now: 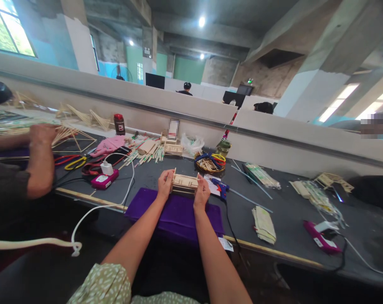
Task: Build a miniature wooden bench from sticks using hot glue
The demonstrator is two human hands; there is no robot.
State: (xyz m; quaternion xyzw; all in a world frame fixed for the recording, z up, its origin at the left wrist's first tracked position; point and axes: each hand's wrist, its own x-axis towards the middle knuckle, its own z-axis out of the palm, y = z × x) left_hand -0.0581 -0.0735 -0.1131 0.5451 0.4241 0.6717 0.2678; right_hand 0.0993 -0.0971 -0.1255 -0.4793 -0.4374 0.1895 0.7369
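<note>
Between my two hands is a small rectangular frame built of wooden sticks [185, 182], held above a folded purple cloth [144, 203]. My left hand [165, 184] grips its left end, fingers closed round the edge. At the right end my right hand [202, 192] grips it the same way. Just right of that hand lies a blue hot glue gun [222, 188] with a white paper under it. Behind the frame stands a round wicker basket [207, 169] holding short sticks and scissors with coloured handles [219, 159].
A magenta power strip [104, 179] with a white cable lies left. Further back are loose sticks [152, 152], a red-lidded jar [119, 124] and another stick model [173, 149]. A folded cloth [263, 224] lies right. A co-worker's hand [42, 137] holds a stick structure at far left.
</note>
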